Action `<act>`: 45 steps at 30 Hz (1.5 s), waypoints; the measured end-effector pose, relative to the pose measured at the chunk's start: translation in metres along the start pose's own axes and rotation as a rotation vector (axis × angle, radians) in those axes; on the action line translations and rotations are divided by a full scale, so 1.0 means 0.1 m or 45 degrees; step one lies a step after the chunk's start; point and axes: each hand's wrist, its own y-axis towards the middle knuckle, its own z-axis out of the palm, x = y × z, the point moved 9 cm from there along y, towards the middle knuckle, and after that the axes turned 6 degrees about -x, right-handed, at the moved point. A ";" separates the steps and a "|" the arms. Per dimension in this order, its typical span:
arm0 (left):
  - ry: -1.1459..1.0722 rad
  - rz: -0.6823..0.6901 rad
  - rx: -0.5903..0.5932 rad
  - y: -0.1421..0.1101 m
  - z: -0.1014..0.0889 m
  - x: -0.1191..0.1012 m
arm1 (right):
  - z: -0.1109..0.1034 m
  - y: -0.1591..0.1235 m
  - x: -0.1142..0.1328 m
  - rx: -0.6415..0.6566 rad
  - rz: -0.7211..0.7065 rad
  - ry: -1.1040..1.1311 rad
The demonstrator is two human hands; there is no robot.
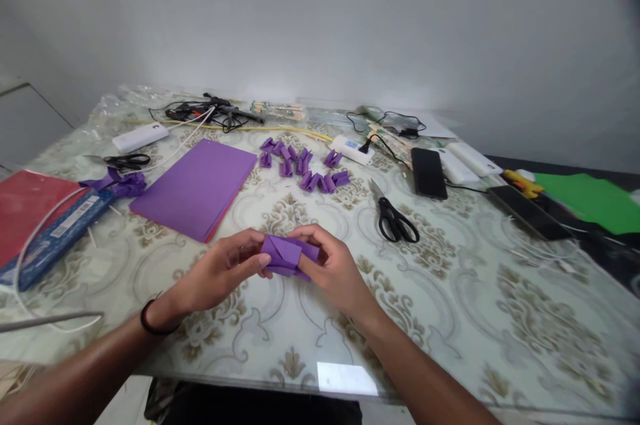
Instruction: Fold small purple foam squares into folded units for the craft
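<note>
Both my hands meet over the middle of the table and pinch a folded piece of purple paper [286,256]. My left hand [220,273] grips its left side with thumb and fingers closed. My right hand [334,270] holds the right side, fingers curled over the top. Beyond them lie several small folded purple pieces [304,168] in a loose cluster. A stack of purple sheets [196,186] lies to the left of that cluster.
Black scissors [395,217] lie right of my hands, a second pair [126,161] at far left. A red folder [23,206], a power strip [352,148], phones [429,172], cables, green paper [593,200] and purple scraps [120,182] ring the patterned table [450,305].
</note>
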 end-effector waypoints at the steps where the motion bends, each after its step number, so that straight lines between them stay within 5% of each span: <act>1: -0.030 -0.015 -0.004 0.00 0.00 0.03 | 0.02 -0.01 -0.02 0.015 0.003 0.004; 4: -0.062 -0.027 -0.033 0.01 -0.02 0.08 | 0.06 -0.03 0.00 0.037 -0.051 0.007; 12: 0.004 -0.091 0.015 -0.03 -0.03 0.14 | 0.13 -0.12 0.36 0.159 -0.544 -0.138; 19: 0.041 -0.089 0.033 -0.07 -0.02 0.07 | 0.19 -0.14 0.34 0.257 -0.510 -0.056; 22: 0.052 -0.008 -0.112 -0.07 -0.14 0.00 | 0.12 -0.10 0.29 0.171 -0.449 -0.012; 26: -0.038 0.200 -0.042 -0.07 -0.08 -0.11 | -0.01 -0.03 0.21 0.009 -0.352 0.075; 37: 0.929 0.795 -0.218 -0.19 0.03 -0.38 | 0.01 -0.02 0.11 -0.039 -0.254 0.077; 41: 1.002 0.941 -0.322 -0.25 0.06 -0.47 | 0.02 -0.03 0.14 -0.049 -0.292 0.045; 45: 0.922 0.871 -0.369 -0.23 -0.01 -0.48 | 0.03 -0.04 0.13 -0.039 -0.254 0.073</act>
